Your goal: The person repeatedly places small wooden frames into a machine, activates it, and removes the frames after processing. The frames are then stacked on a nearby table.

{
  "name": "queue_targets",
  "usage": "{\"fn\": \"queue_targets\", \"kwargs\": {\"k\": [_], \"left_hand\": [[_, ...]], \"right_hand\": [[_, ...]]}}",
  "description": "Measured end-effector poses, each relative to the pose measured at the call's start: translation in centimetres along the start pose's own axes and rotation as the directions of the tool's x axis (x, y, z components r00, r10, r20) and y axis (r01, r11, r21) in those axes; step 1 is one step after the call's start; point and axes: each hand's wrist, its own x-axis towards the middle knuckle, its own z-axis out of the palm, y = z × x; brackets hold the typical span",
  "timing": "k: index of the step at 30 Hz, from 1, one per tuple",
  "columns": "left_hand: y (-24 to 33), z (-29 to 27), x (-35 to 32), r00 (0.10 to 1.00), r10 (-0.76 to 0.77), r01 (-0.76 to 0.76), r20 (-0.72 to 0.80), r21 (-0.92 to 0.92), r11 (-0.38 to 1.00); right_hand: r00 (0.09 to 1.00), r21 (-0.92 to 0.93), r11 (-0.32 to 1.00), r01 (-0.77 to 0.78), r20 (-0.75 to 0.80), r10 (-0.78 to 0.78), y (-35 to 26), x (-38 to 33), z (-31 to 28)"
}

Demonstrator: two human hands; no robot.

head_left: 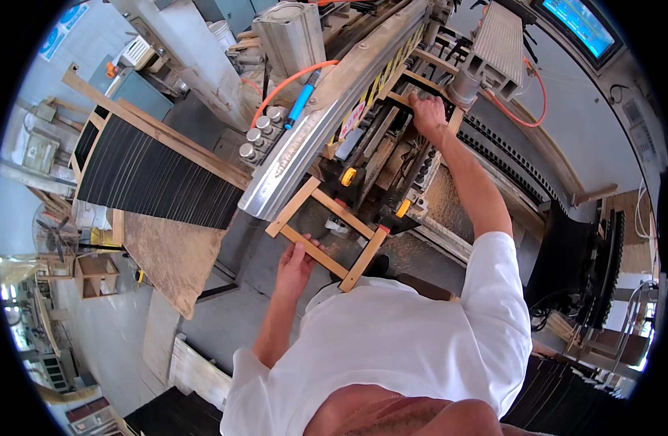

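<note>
Low in the middle, my left hand (296, 265) is closed on the near bar of a small rectangular wooden frame (365, 259). The frame is pale wood with four-sided open shape, and its far side lies against the front end of the machine's rails. My right arm stretches forward over the machine. At its end my right hand (428, 115) is closed, with bent fingers, by the wooden bars (424, 83) of another frame set deeper in the machine. What those fingers grip is hidden under the hand. Yellow knobs (349, 176) stand on the machine between both hands.
A metal beam (290, 156) with a blue air gun (302, 102) and orange hose runs along the left. Stacked dark slats (156, 171) lie on a rack beyond it. A lit screen (581, 27) is at the far right. Sawdust (454, 200) covers part of the machine.
</note>
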Motion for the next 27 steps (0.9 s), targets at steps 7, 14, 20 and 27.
{"fn": "queue_targets", "kwargs": {"k": [7,14,20,27], "left_hand": [[0.3,-6.5,-0.4,0.992,0.02,-0.029,-0.125,-0.075,0.997],[-0.2,-9.9,-1.0,0.951,0.055,-0.073,-0.306,-0.049,0.996],[-3.2,-11.0,-0.2,0.901,0.019,-0.026,-0.433,-0.011,1.0],[-6.1,-9.9,2.0,0.893,-0.026,0.012,-0.449,-0.034,0.999]], "right_hand": [[0.998,-0.207,0.978,-0.001,0.06,0.014,0.7,3.7,0.5],[0.996,-0.282,0.957,-0.073,0.023,0.082,3.7,8.1,2.8],[0.997,-0.194,0.98,-0.049,0.057,0.061,6.1,10.4,3.9],[1.0,-0.013,1.0,-0.001,-0.015,0.001,6.9,11.7,4.6]]}}
